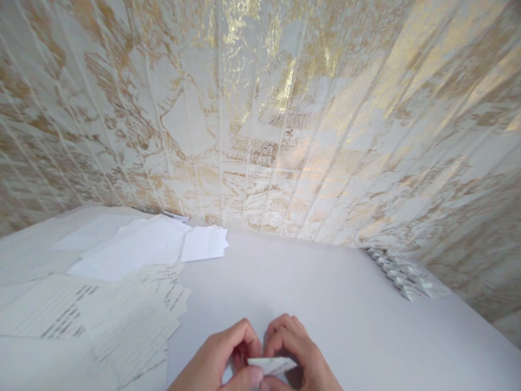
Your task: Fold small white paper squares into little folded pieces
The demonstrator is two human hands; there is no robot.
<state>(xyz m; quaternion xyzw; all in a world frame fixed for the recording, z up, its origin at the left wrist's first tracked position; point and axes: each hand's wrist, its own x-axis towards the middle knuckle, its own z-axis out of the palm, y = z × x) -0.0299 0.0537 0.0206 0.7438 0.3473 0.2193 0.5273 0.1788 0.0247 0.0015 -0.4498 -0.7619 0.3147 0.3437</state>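
Observation:
Close to the bottom edge of the view, a small folded piece of paper (273,364) is held between both hands, just above the white table. My left hand (233,355) pinches its left end, with the thumb on the near side and the fingers curled behind. On the other side, my right hand (299,350) has its fingers curled around the right end and its thumb below. Faint grey marks show on the paper's face. The lower parts of both hands are cut off by the frame.
Printed sheets (134,320) overlap across the table's left side. Behind them lie blank white sheets (134,244) and a stack of small paper pieces (204,243). Rows of folded paper pieces (393,271) stand at the back right of the table (280,271). A gold-patterned curtain (260,108) hangs behind.

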